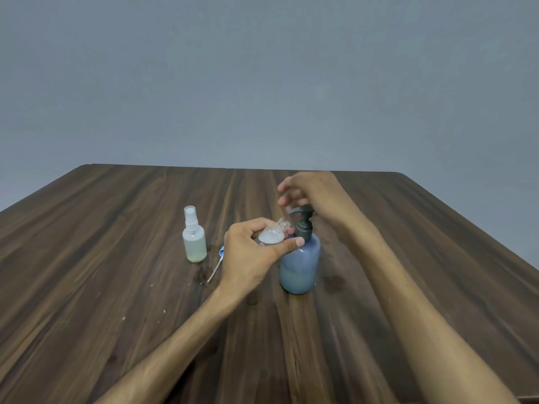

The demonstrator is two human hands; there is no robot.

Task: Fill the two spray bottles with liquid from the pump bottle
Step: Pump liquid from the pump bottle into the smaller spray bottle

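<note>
Hands meet over a dark wooden surface [116,287] in front of a plain grey wall. The left hand [250,255] curls its fingers and thumb around a small clear spray bottle [272,234] with its top off, tipped so that its long axis leans up and to the right and its open threaded neck [282,223] sits just under and left of the spout of the pump bottle [300,258]. The pump bottle stands upright, touching the left thumb, directly below the right hand [312,193]. The right hand rests on the dark pump head [302,212] with the heel of the palm, fingers loosely spread and gripping nothing. Pale liquid fills the blue pump bottle to roughly half. The held bottle seems to contain some whitish liquid near its shoulder, though its lower body is hidden by the hand. Left of the left hand, well apart, a second spray bottle [194,237] stands upright, capped, and looks mostly full of cloudy liquid. Between it and the left hand lies a loose sprayer top with dip tube [216,265]. A press by the right hand would likely send liquid into the held neck, so the mouth must stay under the spout.
</note>
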